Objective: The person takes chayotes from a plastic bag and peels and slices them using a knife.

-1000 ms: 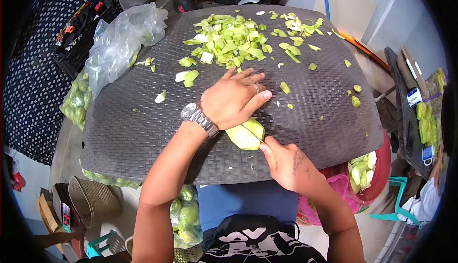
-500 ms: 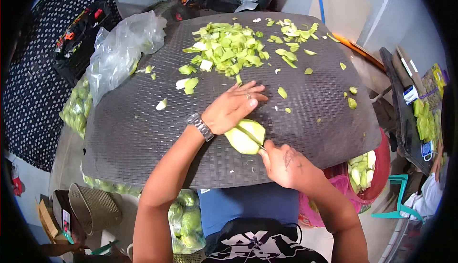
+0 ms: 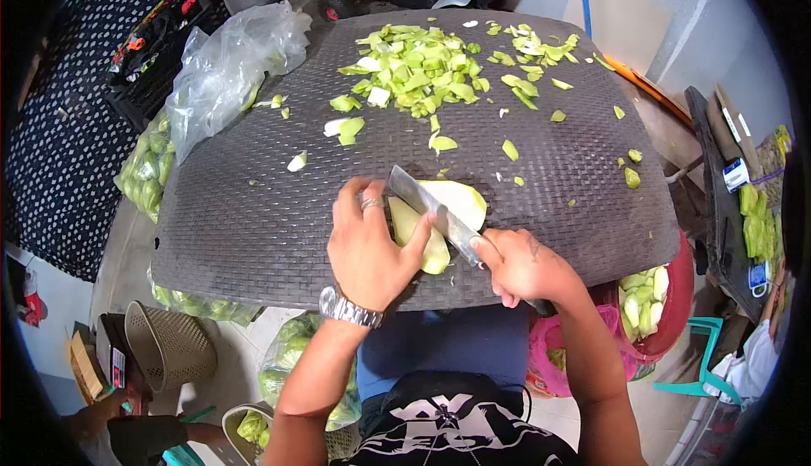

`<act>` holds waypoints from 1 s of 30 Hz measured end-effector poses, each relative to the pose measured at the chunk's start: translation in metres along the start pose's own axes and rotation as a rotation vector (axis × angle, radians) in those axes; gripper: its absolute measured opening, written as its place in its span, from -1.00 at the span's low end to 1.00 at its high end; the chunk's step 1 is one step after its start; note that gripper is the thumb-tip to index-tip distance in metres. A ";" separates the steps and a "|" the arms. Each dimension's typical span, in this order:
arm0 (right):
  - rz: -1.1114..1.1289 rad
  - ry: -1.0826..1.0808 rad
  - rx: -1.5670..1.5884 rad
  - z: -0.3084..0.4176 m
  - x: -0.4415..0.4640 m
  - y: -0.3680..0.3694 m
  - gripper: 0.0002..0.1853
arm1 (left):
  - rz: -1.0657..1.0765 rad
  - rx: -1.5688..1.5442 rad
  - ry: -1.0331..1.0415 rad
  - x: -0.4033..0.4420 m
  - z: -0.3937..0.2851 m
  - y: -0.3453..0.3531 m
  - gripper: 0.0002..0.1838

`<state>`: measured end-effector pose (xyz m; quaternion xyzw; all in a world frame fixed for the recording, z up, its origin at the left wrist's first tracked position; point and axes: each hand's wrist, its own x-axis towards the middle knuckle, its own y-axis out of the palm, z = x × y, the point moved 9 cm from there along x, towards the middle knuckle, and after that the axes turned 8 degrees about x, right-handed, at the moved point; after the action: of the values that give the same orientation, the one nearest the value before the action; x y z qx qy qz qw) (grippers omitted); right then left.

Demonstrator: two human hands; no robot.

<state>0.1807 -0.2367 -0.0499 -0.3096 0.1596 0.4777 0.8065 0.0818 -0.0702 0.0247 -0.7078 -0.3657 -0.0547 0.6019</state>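
My right hand [image 3: 530, 265] is closed around the handle of a broad-bladed knife [image 3: 427, 204]. The blade slants up and to the left between two pieces of a pale green chayote [image 3: 460, 202] near the front of the dark woven tabletop [image 3: 253, 238]. My left hand [image 3: 369, 242], with a ring and a metal watch on it, grips the nearer chayote piece [image 3: 433, 255] from the left, its thumb close to the blade. Parts of that piece are hidden by the thumb and fingers. The farther piece lies beyond the knife, its pale cut face showing.
A heap of green peelings [image 3: 418, 69] covers the back of the table, with scraps scattered around. A clear plastic bag [image 3: 241, 65] lies at the back left. Below stand a wicker basket [image 3: 169, 348] and a red tub [image 3: 676, 314] holding pale pieces. Another person's arm shows at lower left.
The chayote was one slit piece under my left palm; it is now in two pieces. My left hand has shifted down and left onto the nearer piece. The knife blade is now visible.
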 end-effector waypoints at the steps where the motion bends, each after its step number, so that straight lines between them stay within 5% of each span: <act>1: 0.014 0.007 0.041 -0.005 0.000 0.000 -0.48 | 0.073 0.035 -0.071 -0.009 0.004 0.002 -0.36; 5: 0.125 -0.094 0.457 -0.029 0.014 -0.005 -0.48 | 0.428 0.098 -0.233 -0.024 0.015 0.029 -0.29; 13: 0.069 -0.256 0.665 -0.024 0.008 -0.013 -0.55 | 0.507 -0.324 -0.221 -0.006 0.010 0.056 -0.37; 15: -0.017 -0.327 0.725 -0.026 0.001 -0.020 -0.66 | 0.471 -0.675 -0.281 -0.004 0.019 0.067 -0.44; 19: -0.125 -0.459 0.905 -0.025 -0.014 -0.024 -0.79 | 0.514 -1.770 -0.844 -0.019 0.036 0.101 -0.57; 21: -0.144 -0.503 0.970 -0.013 -0.028 -0.022 -0.78 | 0.415 -2.146 -0.913 -0.010 0.020 0.090 -0.54; 24: -0.154 -0.453 0.931 0.000 -0.043 -0.018 -0.78 | 0.503 -2.261 -0.843 0.004 -0.003 0.075 -0.47; 28: -0.223 -0.432 0.718 0.000 -0.048 -0.004 -0.73 | 0.717 -2.486 -0.505 0.011 -0.004 0.090 -0.25; 30: -0.255 -0.425 0.598 0.005 -0.049 0.003 -0.74 | 0.572 -2.348 -0.680 0.009 -0.003 0.099 -0.26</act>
<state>0.1541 -0.2659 -0.0202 0.0280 0.0812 0.3594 0.9292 0.1475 -0.0698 -0.0503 -0.8479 -0.0667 -0.0295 -0.5251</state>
